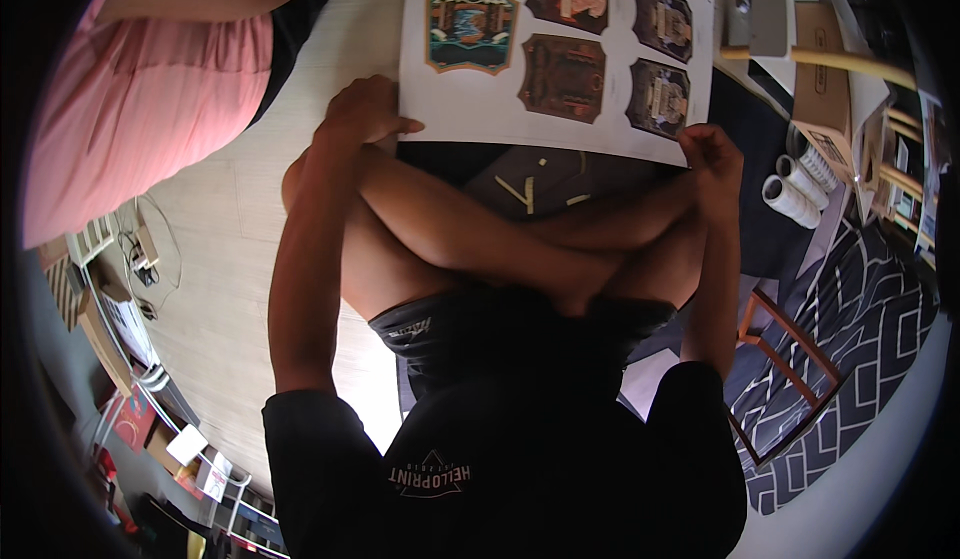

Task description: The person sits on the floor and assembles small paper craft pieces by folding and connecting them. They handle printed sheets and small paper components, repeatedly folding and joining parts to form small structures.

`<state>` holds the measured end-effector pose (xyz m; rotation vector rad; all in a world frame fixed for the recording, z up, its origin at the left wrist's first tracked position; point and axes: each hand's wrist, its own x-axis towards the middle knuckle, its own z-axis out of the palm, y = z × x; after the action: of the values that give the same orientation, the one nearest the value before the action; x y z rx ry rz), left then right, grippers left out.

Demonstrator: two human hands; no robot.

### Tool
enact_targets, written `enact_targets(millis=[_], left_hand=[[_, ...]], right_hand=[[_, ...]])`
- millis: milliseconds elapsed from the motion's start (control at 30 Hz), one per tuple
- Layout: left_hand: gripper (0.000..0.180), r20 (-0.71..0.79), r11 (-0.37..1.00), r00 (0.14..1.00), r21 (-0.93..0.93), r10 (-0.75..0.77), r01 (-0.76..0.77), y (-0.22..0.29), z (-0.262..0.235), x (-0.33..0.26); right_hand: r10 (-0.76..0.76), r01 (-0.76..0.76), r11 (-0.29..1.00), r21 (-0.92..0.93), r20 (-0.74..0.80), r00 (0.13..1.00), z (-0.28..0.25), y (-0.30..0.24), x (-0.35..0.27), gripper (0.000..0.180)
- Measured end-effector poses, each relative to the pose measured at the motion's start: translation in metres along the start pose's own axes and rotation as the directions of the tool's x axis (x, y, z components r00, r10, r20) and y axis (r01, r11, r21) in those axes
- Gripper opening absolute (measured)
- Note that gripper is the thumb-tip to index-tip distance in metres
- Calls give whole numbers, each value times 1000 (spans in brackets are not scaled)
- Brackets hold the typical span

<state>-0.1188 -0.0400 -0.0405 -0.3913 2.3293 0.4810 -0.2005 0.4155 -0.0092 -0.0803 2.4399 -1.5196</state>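
- The big white sheet (450, 114) is in front of the person's folded legs (450, 209), with its near edge just past them. That puts it where both hands can get to it.
- The left hand (366, 109) is at the near left corner. Its thumb lies by the corner and its fingers are bent. I cannot tell if they go under the sheet and pinch it.
- The right hand (716, 159) pinches the near right corner between thumb and finger. Holding just the edge likely helps keep the pictures clear of fingers.
- The two hands are far apart, one at each corner, which probably helps keep the sheet flat and straight.
- Five or so fancy badge shapes are printed on it, one green (468, 34) and others dark (562, 77). No hand covers them.
- White rolls (795, 197) sit near a brown box (822, 99) on the right, off to the side, so they are not in the way.
- Someone in pink cloth (165, 119) is close by on the left, apart from the sheet.
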Motion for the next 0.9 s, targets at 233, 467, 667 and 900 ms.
enact_targets(millis=[233,467,667,900], left_hand=[[54,-44,992,996,-105,-81,76,4,0,-7],[72,-472,973,872,230,131,-21,39,11,-30],[39,-544,865,727,-4,419,-502,164,52,-17],[25,-490,580,488,45,722,-813,300,118,10]], right_hand=[[55,-57,998,34,69,996,-70,20,2,12],[283,-286,957,-42,331,900,-122,84,35,19],[510,-573,819,15,439,740,-124,89,36,29],[428,-575,775,264,449,784,-119,129,31,37]])
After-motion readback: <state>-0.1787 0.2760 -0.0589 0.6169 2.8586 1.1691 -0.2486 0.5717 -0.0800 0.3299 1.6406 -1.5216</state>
